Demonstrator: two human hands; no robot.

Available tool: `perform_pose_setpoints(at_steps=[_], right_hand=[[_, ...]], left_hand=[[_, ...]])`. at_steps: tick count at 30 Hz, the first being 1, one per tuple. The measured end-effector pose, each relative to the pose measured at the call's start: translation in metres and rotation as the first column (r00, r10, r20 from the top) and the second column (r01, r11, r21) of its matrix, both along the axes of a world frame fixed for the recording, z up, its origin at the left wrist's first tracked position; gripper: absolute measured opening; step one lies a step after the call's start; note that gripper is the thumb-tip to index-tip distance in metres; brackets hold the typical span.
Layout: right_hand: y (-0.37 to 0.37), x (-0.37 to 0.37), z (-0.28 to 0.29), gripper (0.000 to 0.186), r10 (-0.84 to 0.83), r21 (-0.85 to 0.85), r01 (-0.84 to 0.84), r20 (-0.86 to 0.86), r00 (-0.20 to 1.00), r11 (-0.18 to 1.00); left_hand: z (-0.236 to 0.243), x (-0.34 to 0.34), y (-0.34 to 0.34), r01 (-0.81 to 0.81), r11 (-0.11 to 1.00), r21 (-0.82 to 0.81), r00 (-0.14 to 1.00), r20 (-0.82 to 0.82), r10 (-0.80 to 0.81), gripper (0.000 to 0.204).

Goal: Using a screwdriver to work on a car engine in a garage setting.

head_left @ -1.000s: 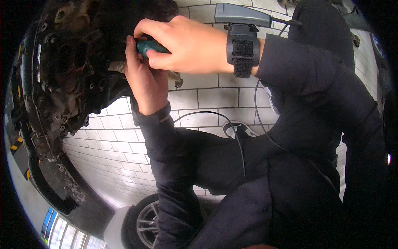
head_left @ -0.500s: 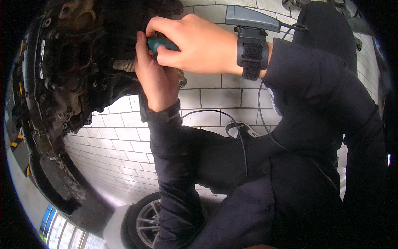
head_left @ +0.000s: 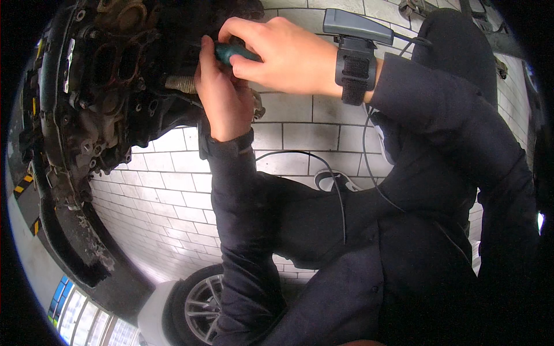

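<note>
My right hand [head_left: 277, 55] is closed around a tool with a teal handle [head_left: 235, 53], its tip pointing into a dirty, rusted engine block [head_left: 109, 86] at the upper left. My left hand [head_left: 222, 98] reaches up just below it, fingers against the tool and the engine; a metal stub [head_left: 182, 85] sticks out beside its palm. What the left hand grips is hidden by its back. A grey device on a black strap [head_left: 353, 55] sits on my right wrist. Both arms wear dark sleeves.
A white tiled floor [head_left: 173, 196] lies below. A car wheel with a silver rim [head_left: 199, 308] and white bodywork shows at the bottom. A thin black cable [head_left: 323, 167] runs across my dark clothing. A black curved engine edge [head_left: 63, 230] hangs at the left.
Both hands have shifted slightly right and up along the engine, staying together on the teal-handled tool. The view has tilted a little.
</note>
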State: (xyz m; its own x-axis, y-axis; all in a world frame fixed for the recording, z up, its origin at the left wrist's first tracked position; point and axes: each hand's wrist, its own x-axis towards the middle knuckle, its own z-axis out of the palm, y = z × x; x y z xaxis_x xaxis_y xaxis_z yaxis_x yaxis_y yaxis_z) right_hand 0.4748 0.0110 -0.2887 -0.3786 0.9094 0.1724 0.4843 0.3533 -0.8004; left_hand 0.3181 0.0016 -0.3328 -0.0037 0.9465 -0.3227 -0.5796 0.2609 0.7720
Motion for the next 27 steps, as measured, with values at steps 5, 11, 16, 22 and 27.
perform_pose_setpoints(at_steps=[5,11,16,22,27], right_hand=[[0.004,-0.002,-0.007,0.041,-0.025,0.073,0.024,0.010,1.000,0.997],[0.008,0.000,-0.016,0.043,-0.058,0.059,0.056,0.031,0.998,0.997],[0.011,-0.001,-0.025,0.044,-0.041,-0.073,0.044,0.042,0.998,0.996],[0.018,0.007,-0.029,0.053,-0.064,-0.104,0.080,0.153,0.986,0.991],[0.021,0.011,-0.029,0.050,-0.047,-0.140,0.067,0.139,0.989,0.988]], left_hand=[[-0.005,-0.005,0.012,-0.039,0.998,-0.045,0.999,0.018,0.040,0.028],[-0.010,-0.006,0.013,-0.057,0.995,-0.087,0.998,-0.023,0.055,0.025],[-0.004,-0.010,0.013,-0.022,0.994,-0.108,0.998,-0.060,0.015,0.022],[-0.001,0.005,0.010,-0.138,0.969,-0.206,0.984,-0.137,0.112,0.019],[0.002,0.002,0.007,-0.116,0.979,-0.167,0.991,-0.085,0.103,0.015]])
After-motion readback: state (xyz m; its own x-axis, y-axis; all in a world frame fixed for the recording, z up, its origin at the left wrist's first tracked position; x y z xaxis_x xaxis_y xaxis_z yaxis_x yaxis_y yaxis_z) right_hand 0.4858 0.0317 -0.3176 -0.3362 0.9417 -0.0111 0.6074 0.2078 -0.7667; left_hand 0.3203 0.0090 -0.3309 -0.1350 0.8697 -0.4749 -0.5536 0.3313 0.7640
